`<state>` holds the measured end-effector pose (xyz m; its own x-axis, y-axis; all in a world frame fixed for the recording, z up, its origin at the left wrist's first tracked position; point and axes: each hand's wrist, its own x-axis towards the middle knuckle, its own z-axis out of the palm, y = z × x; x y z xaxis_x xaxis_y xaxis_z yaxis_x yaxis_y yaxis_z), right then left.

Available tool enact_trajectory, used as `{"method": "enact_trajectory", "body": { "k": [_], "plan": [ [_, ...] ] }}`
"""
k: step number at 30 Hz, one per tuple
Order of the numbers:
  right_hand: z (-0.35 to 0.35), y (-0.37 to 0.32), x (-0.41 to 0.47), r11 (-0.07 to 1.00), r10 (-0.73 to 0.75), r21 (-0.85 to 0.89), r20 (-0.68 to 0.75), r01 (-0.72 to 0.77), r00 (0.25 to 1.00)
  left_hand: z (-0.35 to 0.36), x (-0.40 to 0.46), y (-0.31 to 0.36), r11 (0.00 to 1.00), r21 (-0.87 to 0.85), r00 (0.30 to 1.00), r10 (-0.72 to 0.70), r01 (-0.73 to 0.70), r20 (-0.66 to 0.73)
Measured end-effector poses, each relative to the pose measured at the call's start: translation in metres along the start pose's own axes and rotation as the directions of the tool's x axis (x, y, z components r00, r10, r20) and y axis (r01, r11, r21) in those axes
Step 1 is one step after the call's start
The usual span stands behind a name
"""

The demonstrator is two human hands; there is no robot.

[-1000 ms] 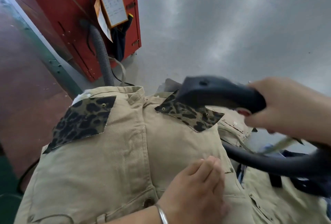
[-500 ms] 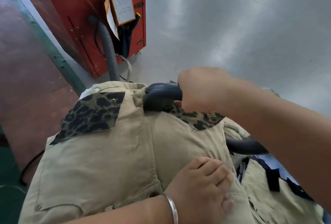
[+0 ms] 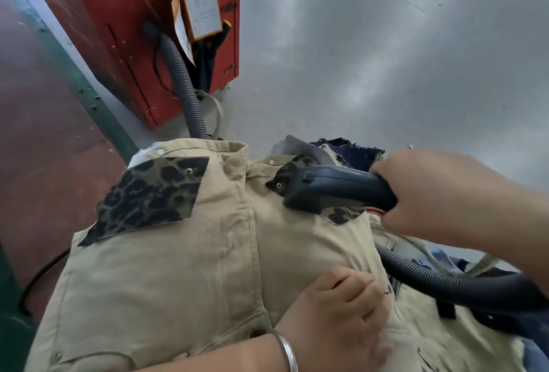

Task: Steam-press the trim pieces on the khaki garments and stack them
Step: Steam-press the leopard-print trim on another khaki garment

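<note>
Right hand [image 3: 439,202] wrapped tight around the handle of the black plastic steam iron [image 3: 335,190], fingers curled under. Iron nose pointing left and a bit away, flat on the right leopard-print trim patch [image 3: 341,215]. Most of that patch hidden under the iron; only one corner with a small metal stud and a strip along the near edge showing. Iron's long side running left to right, same way as the patch. Black ribbed hose [image 3: 445,279] trailing from behind the right hand toward the lower right.

Left hand [image 3: 338,321] nearer the body, resting on top of the khaki cotton garment [image 3: 184,276], fingers a little bent but holding nothing, just pressing the cloth. Silver bangle [image 3: 288,351] on that wrist.

Left leopard-print trim patch [image 3: 151,196] lying bare, well apart to the left of the iron, past the middle button strip. Right hand with the iron nearer to it than the left hand. Probably a slide leftward across the strip to reach it next.

More khaki cloth and dark blue fabric [image 3: 350,148] heaped at the right. Grey table [image 3: 371,59] beyond, red metal cabinet [image 3: 124,30] at the back left.
</note>
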<state>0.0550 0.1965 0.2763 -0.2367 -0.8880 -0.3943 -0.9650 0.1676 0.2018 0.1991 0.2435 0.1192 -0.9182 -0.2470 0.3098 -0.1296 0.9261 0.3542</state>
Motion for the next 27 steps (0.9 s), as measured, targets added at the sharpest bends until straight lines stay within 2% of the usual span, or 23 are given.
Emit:
{"method": "enact_trajectory", "body": {
  "k": [5,9,13,15,17,18,21,22,24,26,27],
  "plan": [
    [0.014,-0.036,0.027,0.996,-0.024,0.085,-0.145,0.036,0.989,0.000,0.001,0.000,1.000,-0.026,0.999,-0.006,0.007,0.045],
    [0.021,-0.052,0.041,0.967,-0.003,0.246,-0.227,0.060,0.974,-0.007,0.002,0.001,1.000,-0.008,0.999,-0.029,0.030,0.040],
    [0.019,-0.038,0.033,0.918,0.073,0.392,-0.303,0.055,0.950,-0.019,-0.002,0.014,0.993,0.120,0.997,0.019,-0.009,-0.076],
    [0.020,-0.025,0.023,0.913,0.083,0.406,-0.312,0.053,0.947,-0.027,-0.006,0.020,0.989,0.146,1.000,-0.028,0.026,0.014],
    [0.023,-0.013,0.011,0.906,0.090,0.422,-0.285,0.041,0.954,-0.039,-0.001,0.023,0.974,0.193,0.965,-0.162,0.122,0.207],
    [0.023,-0.006,0.005,0.902,0.109,0.432,-0.270,0.019,0.957,-0.046,0.006,0.025,0.964,0.221,0.928,-0.210,0.145,0.307],
    [0.025,0.014,-0.013,0.874,0.180,0.483,-0.227,-0.050,0.957,-0.048,0.027,0.028,0.968,0.106,0.790,-0.246,0.227,0.561],
    [0.025,0.022,-0.017,0.857,0.199,0.511,-0.221,-0.060,0.955,-0.047,0.036,0.027,0.947,0.027,0.787,-0.283,0.322,0.549],
    [0.022,0.038,-0.025,0.812,0.238,0.580,-0.228,-0.065,0.944,-0.041,0.048,0.024,0.866,-0.139,0.837,-0.407,0.481,0.365],
    [0.019,0.051,-0.031,0.781,0.272,0.622,-0.250,-0.061,0.929,-0.037,0.063,0.021,0.747,-0.352,0.825,-0.526,0.564,0.207],
    [0.018,0.056,-0.034,0.772,0.286,0.632,-0.256,-0.064,0.923,-0.034,0.071,0.019,0.679,-0.434,0.791,-0.592,0.592,0.153]
  ]
}}
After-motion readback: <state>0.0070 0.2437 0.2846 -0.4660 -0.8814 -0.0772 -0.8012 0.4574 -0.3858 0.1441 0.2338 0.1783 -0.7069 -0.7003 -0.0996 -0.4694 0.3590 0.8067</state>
